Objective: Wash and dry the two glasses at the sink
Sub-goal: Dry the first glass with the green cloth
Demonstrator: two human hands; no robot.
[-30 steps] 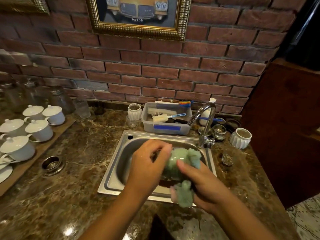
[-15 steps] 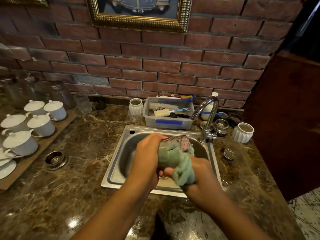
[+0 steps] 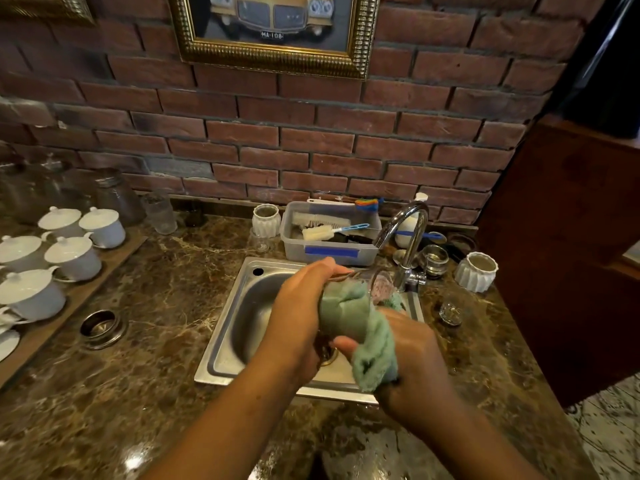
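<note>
Over the steel sink [image 3: 225, 344], a clear glass [image 3: 379, 284] lies on its side with its mouth toward the tap. My left hand [image 3: 298, 317] grips the glass from the left. A green cloth [image 3: 356, 327] wraps most of the glass and hangs down below it. My right hand [image 3: 412, 355] holds the cloth against the glass from the right and below. A second small clear glass [image 3: 451, 311] stands upright on the counter right of the sink.
A chrome tap [image 3: 408, 237] curves over the sink's back right corner. Behind the sink sits a plastic tub [image 3: 329, 252] with brushes, flanked by white ribbed cups [image 3: 476, 271]. White lidded cups [image 3: 72, 258] on a wooden board fill the left; a round metal ring [image 3: 102, 327] lies in the marble counter.
The glass has turned in my hands, so its mouth now shows toward the tap. The cloth has slid round it and now hangs lower from my right hand.
</note>
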